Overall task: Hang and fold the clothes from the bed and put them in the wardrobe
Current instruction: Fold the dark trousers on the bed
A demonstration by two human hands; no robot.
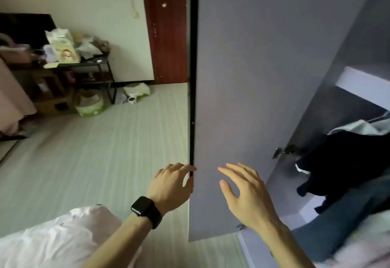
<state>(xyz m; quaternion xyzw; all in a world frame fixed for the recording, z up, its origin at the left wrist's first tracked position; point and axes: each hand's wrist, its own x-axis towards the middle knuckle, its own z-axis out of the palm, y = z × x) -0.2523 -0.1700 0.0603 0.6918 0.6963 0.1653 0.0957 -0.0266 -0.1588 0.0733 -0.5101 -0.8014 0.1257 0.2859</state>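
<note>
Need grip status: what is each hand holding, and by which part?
Left hand grips the wardrobe door by its black outer edge; right hand holds nothing.

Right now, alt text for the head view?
A person's left hand grips the edge of an open grey wardrobe door, the right hand open near its surface. Dark clothes show inside at right; pale bedding lies lower left.

Cluttered black metal table point(111, 73) against the wall point(95, 4), reddish-brown door point(166, 35), green tub point(90, 107) on pale striped floor point(105, 151)
</note>
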